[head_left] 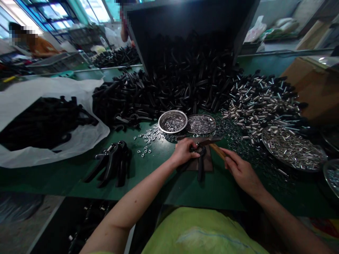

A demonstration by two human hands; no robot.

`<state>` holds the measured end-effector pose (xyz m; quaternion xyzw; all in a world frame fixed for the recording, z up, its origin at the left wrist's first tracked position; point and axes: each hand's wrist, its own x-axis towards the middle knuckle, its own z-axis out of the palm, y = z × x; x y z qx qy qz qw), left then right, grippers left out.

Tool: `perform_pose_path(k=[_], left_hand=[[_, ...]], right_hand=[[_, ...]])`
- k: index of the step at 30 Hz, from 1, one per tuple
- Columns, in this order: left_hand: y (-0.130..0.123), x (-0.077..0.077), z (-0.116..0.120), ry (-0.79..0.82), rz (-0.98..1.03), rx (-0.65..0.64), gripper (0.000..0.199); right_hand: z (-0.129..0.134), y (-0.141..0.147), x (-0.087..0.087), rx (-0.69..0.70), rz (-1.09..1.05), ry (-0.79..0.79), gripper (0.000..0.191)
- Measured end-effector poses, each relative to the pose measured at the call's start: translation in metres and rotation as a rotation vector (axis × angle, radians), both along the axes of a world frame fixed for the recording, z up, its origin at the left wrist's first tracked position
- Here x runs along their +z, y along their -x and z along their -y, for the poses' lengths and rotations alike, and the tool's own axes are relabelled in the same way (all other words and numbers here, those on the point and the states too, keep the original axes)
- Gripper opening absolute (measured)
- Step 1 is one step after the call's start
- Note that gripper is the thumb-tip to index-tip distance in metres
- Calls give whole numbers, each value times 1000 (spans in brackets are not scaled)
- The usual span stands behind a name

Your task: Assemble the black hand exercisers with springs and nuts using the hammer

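Observation:
My right hand (239,171) is wrapped round the wooden handle of a hammer (218,152). The hammer's dark head is over the top of a black plastic clamp part (201,168), close to the fingers of my left hand; whether it touches the part I cannot tell. My left hand (184,151) pinches that clamp part near its upper end. The part lies on a brown flat plate (209,163) on the green table, its lower end pointing toward me.
Beyond the plate stand a steel bowl (173,112) and a dish (214,123) of small metal parts, with loose rings (152,134) beside them. Black parts (169,88) are heaped behind. Spring clamps (113,162) stand left; springs (246,106), a pin tray (293,148) and a carton (309,88) are right.

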<state>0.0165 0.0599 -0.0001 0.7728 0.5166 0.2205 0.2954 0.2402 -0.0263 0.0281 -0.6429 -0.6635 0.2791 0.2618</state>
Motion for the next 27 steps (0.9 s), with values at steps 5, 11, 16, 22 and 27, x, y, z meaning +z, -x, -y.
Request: perform_pose_path(k=[5, 11, 16, 22, 27], left_hand=[[10, -4, 56, -244, -204, 166, 41], [9, -13, 67, -210, -338, 110, 12], [7, -9, 63, -221, -340, 91, 9], [8, -11, 65, -225, -345, 96, 9], [8, -14, 64, -251, -317, 86, 9]], right_hand=[[15, 4, 26, 82, -11, -144, 39], [26, 9, 25, 84, 21, -588, 47], [13, 11, 22, 232, 251, -283, 49], [15, 14, 21, 169, 171, -485, 57], [6, 22, 21, 290, 368, -304, 60]])
